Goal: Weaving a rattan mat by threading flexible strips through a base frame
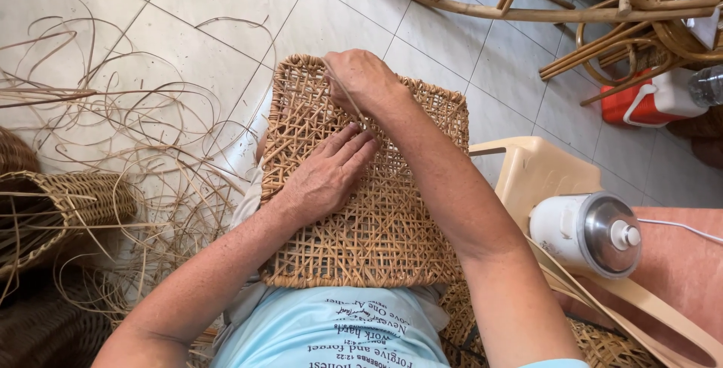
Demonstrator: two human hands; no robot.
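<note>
From the head camera, looking down at the lap, a woven rattan panel (376,217) with an open cane-lattice pattern lies flat across the person's thighs, its far edge toward the tiled floor (226,6) and its near edge against a light blue shirt (339,330).

The left hand (324,176) rests palm down on the middle of the panel, fingers straight and close together, pressing on the weave and grasping nothing.

The right hand (365,80) sits at the far edge of the panel, curled in a loose fist. Its fingers pinch a thin cane strand (348,97), which runs from the hand down to the weave just ahead of the left fingertips. The two hands are near each other, and the strand ends between them.

To the left, a tangle of loose cane strips (135,134) sprawls over the floor, and a woven basket (53,213) lies on its side at the left edge, touching the strips.

To the right, a beige plastic chair (535,168) stands just beside the panel. Next to it a white canister with a metal lid (591,232) rests on a reddish surface, with a white cord leading off to the right.

At the top right, bent rattan furniture frames (602,14) stand on the tiles, and a red and white container (651,100) sits beneath them, beside a clear plastic bottle (708,85) cut off by the frame edge.
</note>
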